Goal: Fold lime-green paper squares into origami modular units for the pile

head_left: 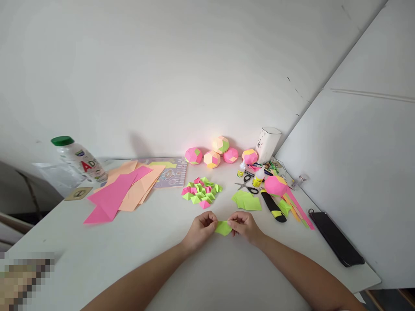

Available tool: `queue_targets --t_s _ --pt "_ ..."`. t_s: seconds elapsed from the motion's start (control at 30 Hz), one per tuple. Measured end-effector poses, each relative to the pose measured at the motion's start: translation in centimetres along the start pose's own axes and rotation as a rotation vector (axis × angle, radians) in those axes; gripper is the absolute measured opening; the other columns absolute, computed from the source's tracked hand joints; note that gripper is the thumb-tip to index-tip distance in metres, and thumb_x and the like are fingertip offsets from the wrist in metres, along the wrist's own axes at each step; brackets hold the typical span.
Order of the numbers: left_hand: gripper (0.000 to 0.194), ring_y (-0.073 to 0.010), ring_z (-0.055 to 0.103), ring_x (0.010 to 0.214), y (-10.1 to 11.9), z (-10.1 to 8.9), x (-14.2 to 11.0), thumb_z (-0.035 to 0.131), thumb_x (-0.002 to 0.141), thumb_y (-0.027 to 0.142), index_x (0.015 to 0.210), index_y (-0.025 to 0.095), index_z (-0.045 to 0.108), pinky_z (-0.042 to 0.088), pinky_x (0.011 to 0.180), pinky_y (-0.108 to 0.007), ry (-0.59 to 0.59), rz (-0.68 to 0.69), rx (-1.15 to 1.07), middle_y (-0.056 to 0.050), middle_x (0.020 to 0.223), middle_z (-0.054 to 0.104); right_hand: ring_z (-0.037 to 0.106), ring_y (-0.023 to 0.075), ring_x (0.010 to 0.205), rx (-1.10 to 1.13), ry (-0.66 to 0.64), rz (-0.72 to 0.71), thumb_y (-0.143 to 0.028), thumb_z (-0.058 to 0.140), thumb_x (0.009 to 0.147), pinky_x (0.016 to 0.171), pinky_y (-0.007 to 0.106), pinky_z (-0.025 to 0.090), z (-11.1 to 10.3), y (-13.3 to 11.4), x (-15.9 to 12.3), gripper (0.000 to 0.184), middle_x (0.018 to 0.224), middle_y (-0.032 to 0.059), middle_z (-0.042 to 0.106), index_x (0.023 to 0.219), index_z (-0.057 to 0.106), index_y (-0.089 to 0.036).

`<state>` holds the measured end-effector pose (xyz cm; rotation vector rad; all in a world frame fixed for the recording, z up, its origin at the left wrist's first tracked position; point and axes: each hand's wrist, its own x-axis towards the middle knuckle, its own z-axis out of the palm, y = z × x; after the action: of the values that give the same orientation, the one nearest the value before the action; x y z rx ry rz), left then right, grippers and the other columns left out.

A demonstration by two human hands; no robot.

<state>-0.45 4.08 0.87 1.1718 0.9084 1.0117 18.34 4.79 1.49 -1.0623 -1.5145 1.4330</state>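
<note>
Between my two hands is a small piece of green paper [223, 228], its lower edge coming to a blunt point. My left hand [203, 229] pinches its left end, and my right hand [244, 225] grips the right end, some fingertips hidden behind it. Just beyond my hands lies a pile of small folded green and pink paper pieces [201, 192]. Several flat green paper squares [247, 201] rest beyond my right hand. Scissors [247, 185] lie with blades apart, near two yellow-labelled glue bottles [258, 178] [241, 169].
Several paper balls [212, 159] stand against the wall. Pink and peach sheets [116, 194] overlap a patterned board [171, 175] at left, beside a green-capped bottle [81, 159]. On the right are a utility knife [273, 205], paper strips [300, 207], a black case [337, 238] and a white container [268, 144].
</note>
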Motion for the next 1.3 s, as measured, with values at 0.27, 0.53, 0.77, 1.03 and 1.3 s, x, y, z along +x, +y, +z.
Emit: queue_targets --t_s 0.27,0.53,0.77,1.03,1.3 --pt "0.018 -0.0095 0.047 0.058 -0.1 0.5 -0.1 0.058 0.076 0.033 0.075 0.015 0.053 0.035 0.055 -0.021 -0.112 -0.008 0.107 0.001 0.067 0.054 0.053 0.0083 0.045 -0.013 -0.059 -0.028 -0.025 0.062 0.073 0.045 0.019 0.042 0.3 0.4 0.0 0.012 0.057 -0.0019 0.057 0.071 0.062 -0.013" --pt "0.025 -0.0081 0.042 0.053 0.0 0.2 -0.1 0.061 0.073 0.038 0.069 0.016 0.049 0.033 0.051 -0.020 -0.035 -0.016 0.072 0.003 0.061 0.048 0.050 0.0079 0.043 0.051 0.055 -0.033 -0.023 0.056 0.073 0.041 0.019 0.037 0.1 0.2 0.0 0.011 0.056 -0.0012 0.058 0.065 0.052 -0.015" --pt "0.031 -0.0091 0.044 0.053 0.0 0.2 0.0 0.062 0.071 0.045 0.071 0.016 0.050 0.035 0.053 -0.022 -0.042 -0.031 0.038 0.003 0.060 0.048 0.052 0.0086 0.049 0.050 -0.047 -0.045 -0.034 0.061 0.074 0.045 0.021 0.042 0.3 0.4 0.1 0.021 0.069 -0.0011 0.058 0.083 0.053 -0.017" --pt "0.035 -0.0097 0.047 0.053 0.3 0.4 -0.1 0.063 0.069 0.048 0.068 0.017 0.046 0.040 0.052 -0.022 0.064 -0.054 -0.040 0.004 0.059 0.049 0.049 0.0083 0.043 -0.031 -0.013 -0.070 -0.036 0.061 0.077 0.041 0.020 0.038 0.1 0.3 0.1 0.022 0.053 -0.0033 0.053 0.071 0.058 -0.015" --pt "0.035 -0.0106 0.049 0.054 1.3 0.8 -0.3 0.055 0.074 0.052 0.074 0.019 0.043 0.043 0.054 -0.024 0.063 -0.095 -0.168 0.006 0.060 0.046 0.051 0.0093 0.045 -0.037 0.044 -0.119 -0.035 0.061 0.076 0.041 0.021 0.039 0.0 1.5 0.3 0.020 0.057 -0.0023 0.054 0.082 0.064 -0.016"
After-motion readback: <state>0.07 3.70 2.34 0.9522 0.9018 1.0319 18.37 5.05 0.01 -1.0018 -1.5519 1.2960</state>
